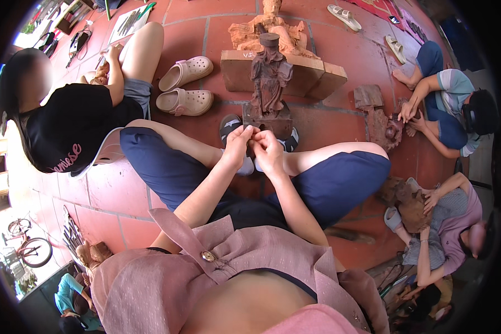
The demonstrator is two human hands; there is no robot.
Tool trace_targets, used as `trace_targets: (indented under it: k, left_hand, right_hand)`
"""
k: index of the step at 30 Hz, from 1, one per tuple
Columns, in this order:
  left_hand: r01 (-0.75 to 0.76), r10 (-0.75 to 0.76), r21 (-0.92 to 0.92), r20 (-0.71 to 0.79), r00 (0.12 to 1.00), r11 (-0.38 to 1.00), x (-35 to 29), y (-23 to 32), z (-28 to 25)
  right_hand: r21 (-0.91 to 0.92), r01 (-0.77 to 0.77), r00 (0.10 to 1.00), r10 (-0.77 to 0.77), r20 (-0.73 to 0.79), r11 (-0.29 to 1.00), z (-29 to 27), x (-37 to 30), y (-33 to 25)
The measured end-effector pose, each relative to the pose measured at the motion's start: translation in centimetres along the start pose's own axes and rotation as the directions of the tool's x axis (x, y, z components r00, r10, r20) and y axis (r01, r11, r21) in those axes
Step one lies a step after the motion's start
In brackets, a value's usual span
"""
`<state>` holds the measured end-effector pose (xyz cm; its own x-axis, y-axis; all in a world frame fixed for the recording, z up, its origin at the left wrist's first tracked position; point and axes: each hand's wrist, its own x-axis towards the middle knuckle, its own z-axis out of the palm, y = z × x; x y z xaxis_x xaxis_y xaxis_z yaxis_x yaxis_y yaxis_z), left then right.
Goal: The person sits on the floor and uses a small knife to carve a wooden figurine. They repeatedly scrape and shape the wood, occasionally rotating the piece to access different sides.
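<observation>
My left hand and my right hand meet in front of me between my bent knees. The thumbs and fingers of both are pinched together, their tips almost touching. Whatever sits between them, if anything, is too small to make out. Just beyond my fingertips stands a dark brown carved figurine, upright, with a flat-topped hat and draped robe. Its square base rests between my feet, close to my fingers.
Behind the figurine, an orange-brown carving lies on a wooden block. Pale clogs stand left on the tiled floor. A person in black sits left; others at right handle carvings. Carving tools lie lower left.
</observation>
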<state>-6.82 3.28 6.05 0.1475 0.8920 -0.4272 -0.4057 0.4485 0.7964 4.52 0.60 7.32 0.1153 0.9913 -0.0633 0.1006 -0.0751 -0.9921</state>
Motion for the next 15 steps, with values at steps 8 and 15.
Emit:
trace_targets:
  k: [8, 15]
  left_hand:
    - [0.137, -0.14, 0.036, 0.09, 0.986, 0.99, -0.1, -0.8, -0.9]
    - [0.235, -0.243, 0.135, 0.047, 0.969, 0.963, -0.7, 0.3, -0.7]
  right_hand:
    - [0.163, -0.341, 0.911, 0.283, 0.299, 0.926, -1.3, 4.3, 0.7]
    - [0.253, -0.327, 0.942, 0.292, 0.164, 0.911, -0.2, 6.5, 1.8]
